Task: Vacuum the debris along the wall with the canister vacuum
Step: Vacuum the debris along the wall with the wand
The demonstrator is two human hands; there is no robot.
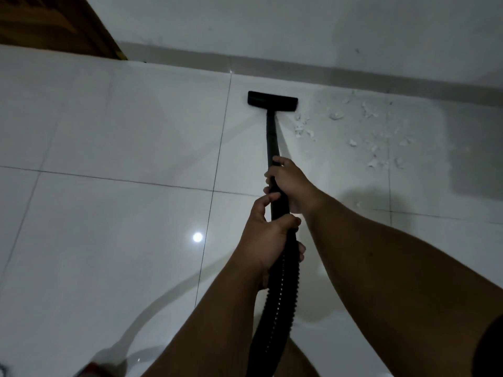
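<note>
Now both hands on the wand (273, 142): right hand (289, 183) wraps it higher up, left hand (268, 235) grips just below, where the ribbed hose (280, 289) starts. Black nozzle (272, 102) sits flat on the tile floor (114, 137), near the wall (299, 31) w/ its grey skirting. White debris (353, 126) is scattered right of the nozzle, along the wall. Wood door (49, 23) at top left

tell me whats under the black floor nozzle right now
The floor nozzle sits flat on white tile, hiding whatever is beneath. White debris lies beside it to the right, uncovered.
</note>
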